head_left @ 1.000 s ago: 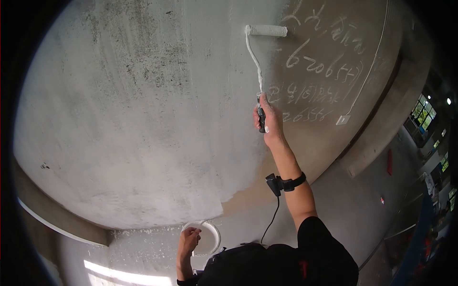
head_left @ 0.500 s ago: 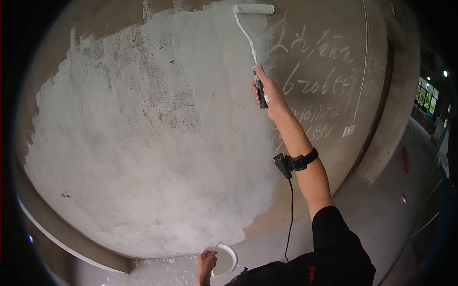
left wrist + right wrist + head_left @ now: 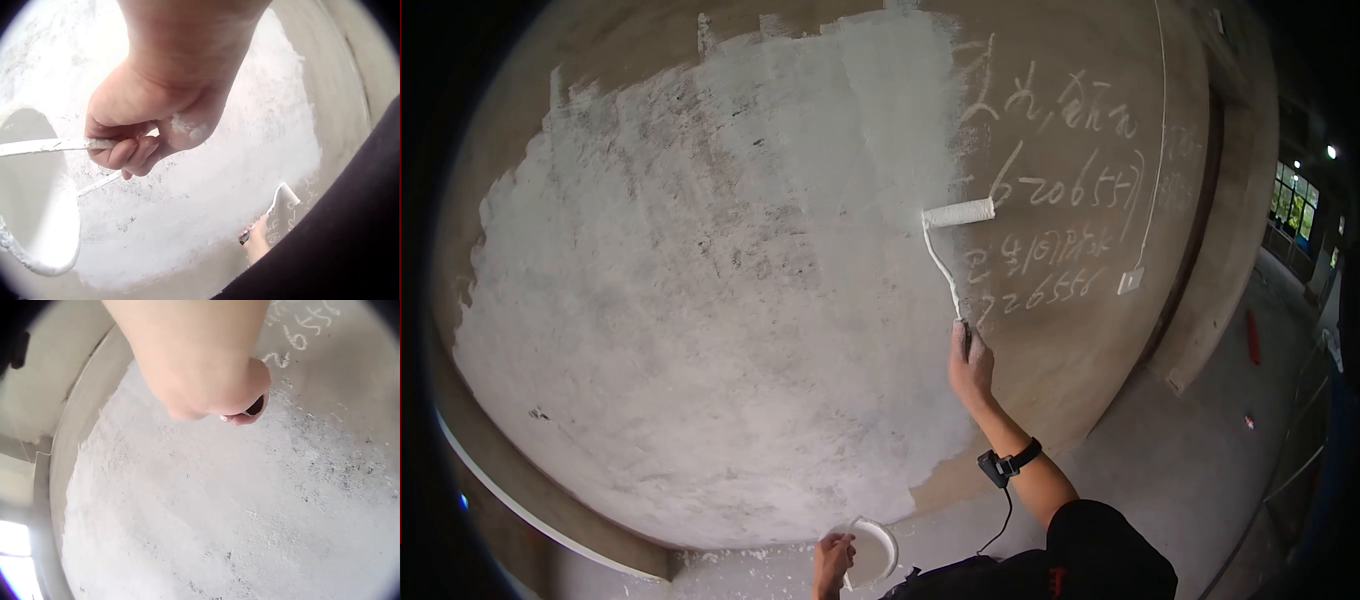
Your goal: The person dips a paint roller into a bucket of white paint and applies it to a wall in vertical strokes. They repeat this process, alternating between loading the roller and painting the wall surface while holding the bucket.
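Note:
My right hand (image 3: 971,366) grips the dark handle of a paint roller (image 3: 958,213), whose white sleeve lies against the wall at the edge of the painted area. In the right wrist view that hand (image 3: 219,394) is curled round the handle, with only the dark handle end (image 3: 255,406) showing. Low in the head view, my left hand (image 3: 833,560) holds a white bucket (image 3: 890,550) by its handle. The left wrist view shows the fingers (image 3: 128,153) curled round the paint-smeared bucket handle (image 3: 50,145), with the bucket hanging beside them.
Whitish paint (image 3: 700,330) covers much of the wall, patchy with dark specks. Bare brown wall (image 3: 1070,250) on the right carries chalk writing (image 3: 1050,185). A socket (image 3: 1131,281) with a cable above it sits farther right. A ledge (image 3: 550,500) runs along the lower left.
My right hand has drawn the roller down the wall from near the top to beside the chalk numbers. The head view first tilted up, then held nearly steady. The left hand keeps holding the bucket.

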Demonstrator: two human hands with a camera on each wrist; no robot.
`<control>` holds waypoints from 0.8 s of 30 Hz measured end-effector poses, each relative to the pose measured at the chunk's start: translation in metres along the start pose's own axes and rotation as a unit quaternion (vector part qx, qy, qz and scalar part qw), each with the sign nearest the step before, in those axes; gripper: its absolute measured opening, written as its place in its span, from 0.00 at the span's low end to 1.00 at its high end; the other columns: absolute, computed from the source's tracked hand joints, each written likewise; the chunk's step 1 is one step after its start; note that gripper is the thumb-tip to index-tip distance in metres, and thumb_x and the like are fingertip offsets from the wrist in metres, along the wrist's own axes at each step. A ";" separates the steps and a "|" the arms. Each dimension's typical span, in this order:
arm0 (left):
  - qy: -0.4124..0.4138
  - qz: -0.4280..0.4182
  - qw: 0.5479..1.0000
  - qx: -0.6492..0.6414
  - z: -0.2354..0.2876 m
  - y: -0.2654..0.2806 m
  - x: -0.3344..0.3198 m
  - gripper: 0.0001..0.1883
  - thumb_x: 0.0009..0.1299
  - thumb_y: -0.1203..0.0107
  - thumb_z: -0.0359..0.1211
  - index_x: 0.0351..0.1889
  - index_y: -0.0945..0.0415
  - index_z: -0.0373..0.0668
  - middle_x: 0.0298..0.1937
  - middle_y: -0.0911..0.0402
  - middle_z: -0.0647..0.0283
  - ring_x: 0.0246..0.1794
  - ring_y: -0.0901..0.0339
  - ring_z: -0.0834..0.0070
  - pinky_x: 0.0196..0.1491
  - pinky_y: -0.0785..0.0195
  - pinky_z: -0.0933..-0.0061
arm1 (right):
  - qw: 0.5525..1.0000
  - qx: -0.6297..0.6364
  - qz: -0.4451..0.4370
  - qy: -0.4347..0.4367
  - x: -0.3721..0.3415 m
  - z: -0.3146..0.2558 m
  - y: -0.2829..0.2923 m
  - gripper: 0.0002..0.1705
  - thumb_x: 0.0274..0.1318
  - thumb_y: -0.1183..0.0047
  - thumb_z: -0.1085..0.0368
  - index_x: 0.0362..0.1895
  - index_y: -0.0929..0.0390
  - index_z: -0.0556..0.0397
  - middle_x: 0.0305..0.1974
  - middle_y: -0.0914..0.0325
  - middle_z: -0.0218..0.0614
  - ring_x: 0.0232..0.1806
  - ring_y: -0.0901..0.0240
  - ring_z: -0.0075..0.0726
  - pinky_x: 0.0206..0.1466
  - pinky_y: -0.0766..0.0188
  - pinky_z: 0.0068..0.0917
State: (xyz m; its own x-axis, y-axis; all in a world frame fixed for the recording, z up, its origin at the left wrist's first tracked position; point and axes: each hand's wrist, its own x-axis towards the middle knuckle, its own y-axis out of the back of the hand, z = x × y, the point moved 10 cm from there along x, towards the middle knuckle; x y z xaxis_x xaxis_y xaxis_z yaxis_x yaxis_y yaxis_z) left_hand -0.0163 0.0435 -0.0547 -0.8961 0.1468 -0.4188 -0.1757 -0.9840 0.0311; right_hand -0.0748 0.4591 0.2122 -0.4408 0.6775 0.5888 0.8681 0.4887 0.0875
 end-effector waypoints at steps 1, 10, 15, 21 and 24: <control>0.003 -0.002 1.000 -0.006 -0.002 0.000 0.001 0.10 0.70 0.49 0.31 0.39 0.25 0.30 0.19 0.31 0.67 0.15 0.39 0.83 0.18 0.47 0.80 | 0.996 -0.086 0.015 0.008 -0.010 0.007 0.009 0.25 0.67 0.58 0.49 0.26 0.29 0.59 0.19 0.28 0.50 0.24 0.27 0.56 0.30 0.34 0.47; 0.008 -0.021 1.000 0.008 -0.003 -0.011 0.004 0.10 0.70 0.49 0.30 0.38 0.25 0.30 0.19 0.32 0.68 0.16 0.39 0.83 0.18 0.48 0.80 | 0.994 -0.090 -0.058 -0.012 -0.082 0.080 0.030 0.16 0.63 0.50 0.56 0.36 0.30 0.58 0.26 0.24 0.52 0.30 0.25 0.60 0.32 0.32 0.46; 0.020 -0.024 0.999 0.028 0.000 -0.019 0.005 0.10 0.70 0.49 0.30 0.38 0.25 0.30 0.19 0.32 0.68 0.17 0.38 0.83 0.19 0.47 0.80 | 0.998 -0.028 -0.020 0.043 -0.063 0.055 0.046 0.15 0.64 0.49 0.58 0.38 0.32 0.58 0.26 0.25 0.53 0.30 0.25 0.60 0.32 0.31 0.45; 0.023 -0.043 0.998 0.027 0.002 -0.029 0.003 0.10 0.70 0.48 0.30 0.39 0.25 0.30 0.20 0.32 0.67 0.17 0.38 0.82 0.19 0.47 0.79 | 0.994 -0.056 -0.071 0.059 0.007 -0.008 0.036 0.18 0.66 0.54 0.54 0.38 0.34 0.58 0.28 0.25 0.58 0.32 0.26 0.67 0.33 0.32 0.50; 0.025 -0.044 0.998 0.039 -0.006 -0.029 0.007 0.10 0.70 0.48 0.30 0.40 0.25 0.29 0.19 0.32 0.67 0.17 0.38 0.82 0.19 0.47 0.79 | 0.992 -0.071 -0.068 0.075 0.045 -0.061 0.035 0.21 0.67 0.57 0.52 0.37 0.34 0.61 0.26 0.25 0.59 0.32 0.27 0.70 0.33 0.34 0.54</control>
State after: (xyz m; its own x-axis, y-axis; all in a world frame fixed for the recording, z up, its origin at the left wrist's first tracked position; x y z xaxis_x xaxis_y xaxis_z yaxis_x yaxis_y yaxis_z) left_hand -0.0146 0.0722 -0.0639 -0.8541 0.2258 -0.4686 -0.2869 -0.9559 0.0623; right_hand -0.0503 0.4730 0.2912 -0.5267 0.5157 0.6757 0.8306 0.4813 0.2801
